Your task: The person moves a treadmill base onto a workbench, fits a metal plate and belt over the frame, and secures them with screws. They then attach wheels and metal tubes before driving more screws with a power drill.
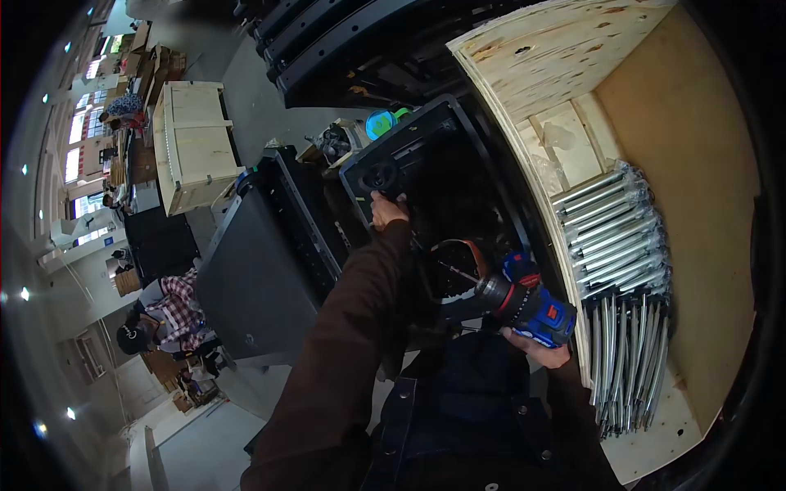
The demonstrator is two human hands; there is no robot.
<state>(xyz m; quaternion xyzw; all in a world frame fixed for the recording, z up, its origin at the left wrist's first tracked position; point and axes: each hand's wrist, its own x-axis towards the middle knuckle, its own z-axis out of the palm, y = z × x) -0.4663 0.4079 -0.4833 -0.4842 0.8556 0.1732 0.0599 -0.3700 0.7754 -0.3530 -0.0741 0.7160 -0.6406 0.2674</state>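
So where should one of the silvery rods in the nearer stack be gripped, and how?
Probably mid-length, pinched across the shaft, coming down through the crate's open top: the rods are long, thin and packed side by side, leaving little finger room between them.

Rods (610,233) lie in the crate (712,164) at right; left of it sits the panel (471,176), then the case (254,274), a person (173,315) beyond that

Small ceiling lights glared at left, where windows shone white; the dark cabinet interior (458,180) sank into shadow. Fisheye distortion curved the edges into black corners, with the top-left patch blurred.
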